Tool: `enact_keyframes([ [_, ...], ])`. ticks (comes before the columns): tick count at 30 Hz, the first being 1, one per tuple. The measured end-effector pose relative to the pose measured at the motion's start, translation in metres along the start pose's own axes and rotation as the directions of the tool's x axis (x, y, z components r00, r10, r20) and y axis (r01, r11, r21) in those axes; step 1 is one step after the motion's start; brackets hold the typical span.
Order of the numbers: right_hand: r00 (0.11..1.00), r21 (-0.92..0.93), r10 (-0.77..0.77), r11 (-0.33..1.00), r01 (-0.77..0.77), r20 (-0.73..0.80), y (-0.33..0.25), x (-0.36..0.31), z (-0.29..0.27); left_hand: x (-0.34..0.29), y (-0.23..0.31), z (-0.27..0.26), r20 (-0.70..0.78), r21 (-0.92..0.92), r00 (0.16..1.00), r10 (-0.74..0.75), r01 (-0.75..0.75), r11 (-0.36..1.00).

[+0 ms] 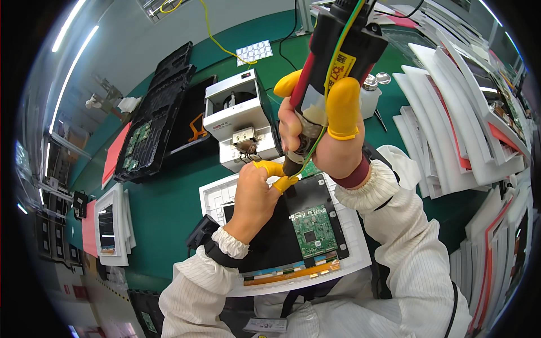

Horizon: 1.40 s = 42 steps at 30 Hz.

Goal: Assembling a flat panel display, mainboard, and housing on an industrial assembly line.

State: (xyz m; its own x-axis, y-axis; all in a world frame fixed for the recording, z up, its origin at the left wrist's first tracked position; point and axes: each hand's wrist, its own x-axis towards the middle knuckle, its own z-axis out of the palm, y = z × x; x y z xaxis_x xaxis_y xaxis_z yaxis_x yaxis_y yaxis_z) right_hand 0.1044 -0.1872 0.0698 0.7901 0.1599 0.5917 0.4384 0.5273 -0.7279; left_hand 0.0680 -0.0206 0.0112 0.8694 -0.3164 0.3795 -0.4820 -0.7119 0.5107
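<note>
My right hand (332,127), with yellow finger cots on its thumb and a finger, is wrapped round a black-and-red electric screwdriver (315,107) pointing downward. At the screwdriver's nose, my left hand (253,194) pinches with yellow-covered fingertips; what lies between them is too small to make out. Below both hands rests a black display panel (270,242) in a white foam tray (355,248). A green circuit board (313,231) lies on the panel, and orange flex strips (293,274) run along its near edge. A white-and-grey screw feeder (239,115) stands just beyond my left hand.
Black plastic trays (152,141) with green boards stand at the left. Foam-layered panels (451,107) are stacked along the right. A metal-capped bottle (369,101) and tweezers (381,119) sit beyond my right hand. A yellow cord (211,34) hangs at the back.
</note>
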Motion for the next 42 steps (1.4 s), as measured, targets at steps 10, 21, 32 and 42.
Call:
enact_keyframes([
  [10,0.998,0.018,-0.016,1.0,0.017,-0.055,0.001,0.001,-0.004,-0.01,-0.005,0.014,-0.077,-0.15,0.995,-0.066,0.054,0.987],
  [21,0.999,0.021,0.009,1.0,-0.008,-0.035,0.007,0.003,0.0,-0.011,-0.02,0.014,-0.088,0.032,0.996,0.032,-0.029,0.999],
  [32,0.997,0.078,-0.043,0.996,0.038,0.066,0.012,0.003,-0.002,-0.008,-0.016,0.014,0.067,-0.136,0.982,-0.174,0.182,0.974],
  [42,1.0,-0.16,-0.014,0.987,0.016,0.016,0.048,0.01,-0.019,-0.019,0.004,0.021,0.257,0.177,0.949,0.183,-0.233,0.956],
])
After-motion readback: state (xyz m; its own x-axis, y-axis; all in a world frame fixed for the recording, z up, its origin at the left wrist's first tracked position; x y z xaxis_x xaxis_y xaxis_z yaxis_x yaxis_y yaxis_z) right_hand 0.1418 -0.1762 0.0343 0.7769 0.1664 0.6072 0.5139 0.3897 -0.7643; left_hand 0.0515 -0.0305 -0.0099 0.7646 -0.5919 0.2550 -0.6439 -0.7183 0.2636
